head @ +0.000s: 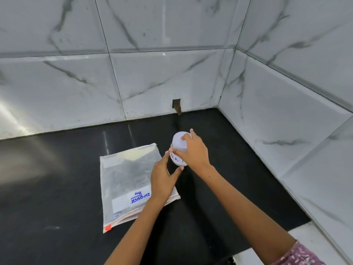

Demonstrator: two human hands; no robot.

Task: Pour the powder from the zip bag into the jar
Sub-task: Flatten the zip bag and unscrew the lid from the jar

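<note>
- Bag (131, 180) lies flat on our black counter (57, 188), left of the jar, zip end nearest us.
- Left hand (164, 178) cups the jar (177, 159) side, fingers touching.
- Right hand (194, 150) grips the lid (178, 140).

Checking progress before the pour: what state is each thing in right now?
jar: upright on the counter, lid on
lid: on the jar, gripped from above
zip bag: flat on the counter, zip looks shut
left hand: holds the jar's side
right hand: grips the lid
</note>
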